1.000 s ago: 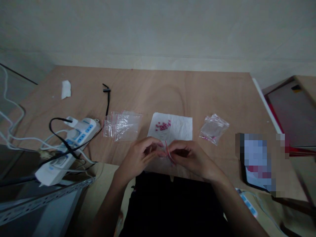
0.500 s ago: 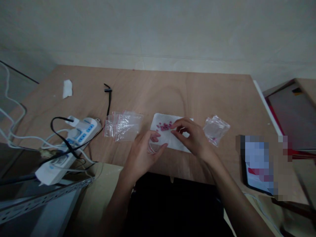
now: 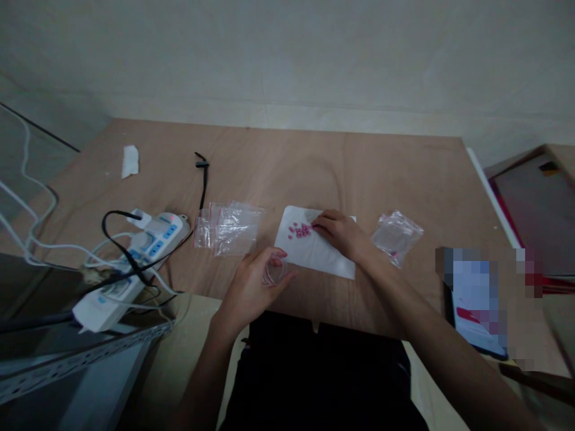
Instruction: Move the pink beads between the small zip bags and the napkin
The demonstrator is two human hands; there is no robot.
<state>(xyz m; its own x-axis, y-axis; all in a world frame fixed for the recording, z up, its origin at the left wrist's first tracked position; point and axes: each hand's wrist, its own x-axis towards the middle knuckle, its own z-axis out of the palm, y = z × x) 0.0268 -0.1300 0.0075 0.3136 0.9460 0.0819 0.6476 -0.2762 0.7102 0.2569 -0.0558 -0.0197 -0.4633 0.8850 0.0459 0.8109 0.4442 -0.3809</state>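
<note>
My left hand [image 3: 254, 281] curls around a clear plastic bag [image 3: 275, 270], whose mouth bulges open between thumb and fingers. It hovers at the table's front, just left of a white sheet [image 3: 323, 261]. Small pink beads [image 3: 302, 230] lie in a loose cluster on that sheet. My right hand [image 3: 340, 230] reaches over the sheet with its fingertips pressed together at the cluster's right edge. Whatever those fingertips pinch is hidden. Flat clear zip bags [image 3: 237, 230] with red seal lines lie left of the sheet.
Another clear bag [image 3: 398, 233] with something pink inside lies right of the sheet. A white power strip [image 3: 130, 275] with tangled cables occupies the left edge. A phone [image 3: 476, 305], partly pixelated, rests at the right. A black strap [image 3: 203, 179] and a white scrap [image 3: 130, 161] lie farther back.
My right hand has lowered onto the beads, its fingers closer together and the palm turned down. My left hand has drawn slightly back with the clear bag, away from the sheet.
</note>
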